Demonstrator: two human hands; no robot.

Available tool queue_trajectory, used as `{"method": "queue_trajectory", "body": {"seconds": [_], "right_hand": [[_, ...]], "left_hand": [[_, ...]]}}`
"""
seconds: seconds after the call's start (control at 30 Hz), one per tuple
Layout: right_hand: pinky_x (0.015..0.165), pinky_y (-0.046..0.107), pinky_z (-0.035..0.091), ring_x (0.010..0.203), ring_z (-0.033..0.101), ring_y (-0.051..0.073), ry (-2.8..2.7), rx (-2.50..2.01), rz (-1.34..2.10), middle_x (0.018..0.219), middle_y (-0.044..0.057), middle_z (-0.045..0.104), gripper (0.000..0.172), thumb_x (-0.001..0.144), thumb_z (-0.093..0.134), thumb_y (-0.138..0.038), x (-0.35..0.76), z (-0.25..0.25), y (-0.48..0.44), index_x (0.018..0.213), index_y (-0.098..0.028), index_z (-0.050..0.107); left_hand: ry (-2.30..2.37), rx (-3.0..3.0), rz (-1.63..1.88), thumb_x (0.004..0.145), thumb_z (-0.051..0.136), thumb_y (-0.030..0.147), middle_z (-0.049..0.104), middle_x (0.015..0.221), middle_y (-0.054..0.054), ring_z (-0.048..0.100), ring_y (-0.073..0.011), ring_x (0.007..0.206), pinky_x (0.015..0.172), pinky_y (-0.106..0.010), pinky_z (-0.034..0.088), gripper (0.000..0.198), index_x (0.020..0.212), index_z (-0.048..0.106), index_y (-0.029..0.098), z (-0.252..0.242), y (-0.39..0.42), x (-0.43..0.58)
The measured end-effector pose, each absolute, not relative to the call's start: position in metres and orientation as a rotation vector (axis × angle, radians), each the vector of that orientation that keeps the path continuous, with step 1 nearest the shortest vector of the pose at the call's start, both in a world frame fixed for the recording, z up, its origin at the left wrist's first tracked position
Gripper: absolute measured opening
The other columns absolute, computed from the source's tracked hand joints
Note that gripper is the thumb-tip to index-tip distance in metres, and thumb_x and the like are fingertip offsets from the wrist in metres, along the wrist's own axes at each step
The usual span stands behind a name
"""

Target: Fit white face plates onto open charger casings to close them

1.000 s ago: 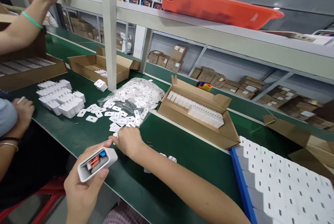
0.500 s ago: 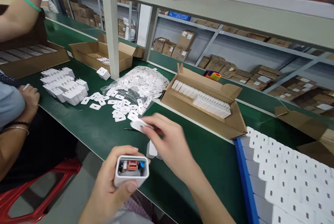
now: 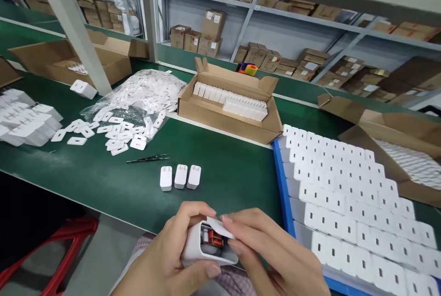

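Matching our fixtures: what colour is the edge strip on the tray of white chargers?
The edge strip is blue, best seen in the head view.

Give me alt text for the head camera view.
The left hand holds an open white charger casing while the right hand holds a white plate at its opening. Three white chargers stand on the green bench, beside a blue-edged tray of chargers.

White charger casing [image 3: 191, 249] in my left hand [image 3: 165, 254], orange parts [image 3: 216, 241] inside; white cover plate [image 3: 220, 227] in my right fingers [image 3: 251, 241], against its open end.
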State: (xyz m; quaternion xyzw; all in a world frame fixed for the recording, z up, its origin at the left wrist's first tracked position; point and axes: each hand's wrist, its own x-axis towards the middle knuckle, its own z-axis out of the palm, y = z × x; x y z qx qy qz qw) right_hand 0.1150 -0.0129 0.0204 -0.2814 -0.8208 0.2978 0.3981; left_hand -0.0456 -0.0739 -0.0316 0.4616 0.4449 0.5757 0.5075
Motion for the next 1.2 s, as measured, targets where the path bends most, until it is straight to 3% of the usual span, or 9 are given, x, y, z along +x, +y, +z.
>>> {"method": "queue_trajectory", "body": {"seconds": [0.33, 0.53, 0.7, 0.93, 1.2], "right_hand": [[0.066, 0.029, 0.060, 0.079, 0.068, 0.018, -1.931, -0.699, 0.744, 0.093, 0.004, 0.074, 0.036, 0.090, 0.060, -0.003, 0.130, 0.004, -0.012, 0.113, -0.028, 0.073], [0.056, 0.026, 0.056, 0.078, 0.069, 0.019, -1.858, -0.792, 0.782, 0.093, 0.004, 0.075, 0.034, 0.092, 0.060, -0.007, 0.131, -0.002, -0.013, 0.113, -0.031, 0.073], [0.065, 0.028, 0.060, 0.083, 0.069, 0.019, -1.894, -0.821, 0.823, 0.096, 0.003, 0.076, 0.038, 0.090, 0.061, -0.003, 0.131, 0.005, -0.012, 0.113, -0.030, 0.073], [0.066, 0.028, 0.059, 0.084, 0.069, 0.019, -1.952, -0.857, 0.791, 0.095, 0.003, 0.075, 0.036, 0.091, 0.061, -0.004, 0.134, 0.009, -0.006, 0.114, -0.029, 0.073], [0.076, 0.027, 0.060, 0.090, 0.066, 0.015, -2.067, -0.744, 0.826, 0.099, 0.003, 0.071, 0.029, 0.096, 0.059, -0.010, 0.138, 0.011, 0.001, 0.117, -0.026, 0.071]], "left_hand": [[1.246, 1.392, 1.248, 0.090, 0.066, 0.056, 0.069, 0.108, 0.000, 0.066, -0.0178, 0.082, 0.072, -0.023, 0.055, 0.043, 0.129, 0.057, 0.040, -0.047, -0.070, -0.038], [1.213, 1.455, 1.228, 0.094, 0.062, 0.053, 0.071, 0.101, 0.001, 0.066, -0.0167, 0.075, 0.066, -0.021, 0.052, 0.040, 0.130, 0.052, 0.039, -0.044, -0.065, -0.034], [1.149, 1.422, 1.199, 0.095, 0.057, 0.056, 0.069, 0.089, 0.001, 0.061, -0.0175, 0.067, 0.061, -0.024, 0.046, 0.041, 0.129, 0.049, 0.035, -0.041, -0.058, -0.033], [1.125, 1.409, 1.214, 0.097, 0.053, 0.059, 0.067, 0.084, 0.000, 0.055, -0.0161, 0.062, 0.058, -0.025, 0.043, 0.044, 0.125, 0.046, 0.026, -0.040, -0.047, -0.031], [1.195, 1.643, 1.256, 0.100, 0.049, 0.056, 0.069, 0.104, 0.002, 0.066, -0.0159, 0.076, 0.064, -0.023, 0.049, 0.034, 0.126, 0.037, 0.038, -0.037, -0.046, -0.036]]}}
